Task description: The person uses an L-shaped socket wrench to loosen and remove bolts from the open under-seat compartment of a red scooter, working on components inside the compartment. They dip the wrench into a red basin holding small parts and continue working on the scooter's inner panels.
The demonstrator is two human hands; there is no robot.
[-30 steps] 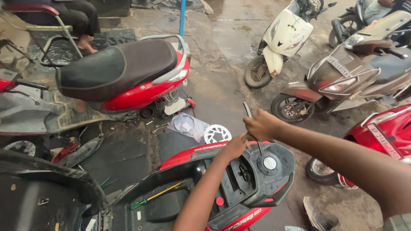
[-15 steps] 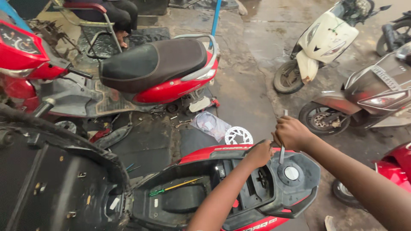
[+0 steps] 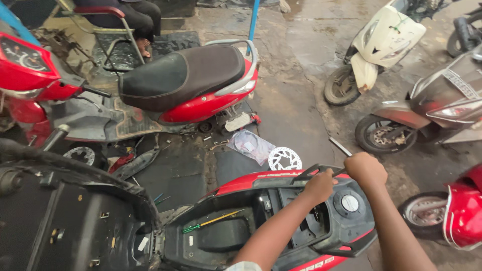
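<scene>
A red scooter (image 3: 261, 183) stands below me with its seat lifted, so the black under-seat compartment shows. My left hand (image 3: 320, 185) grips the black rear grab rail (image 3: 311, 171) at the tail. My right hand (image 3: 365, 169) is closed around a slim metal tool (image 3: 340, 146) whose shaft points up and to the left. The round fuel cap (image 3: 350, 202) lies just beneath both hands. A green-handled screwdriver (image 3: 211, 222) rests inside the compartment.
Another red scooter (image 3: 186, 83) with a black seat is parked behind. A brake disc (image 3: 284, 158) and a clear plastic bag (image 3: 250, 145) lie on the wet floor. White (image 3: 381, 40) and grey (image 3: 442, 108) scooters stand to the right. A seated person's legs (image 3: 143, 17) are at the top.
My view has swung left and down. My left hand has gone from inside the frame to the grab rail. The right hand with the tool has shifted right of the rail.
</scene>
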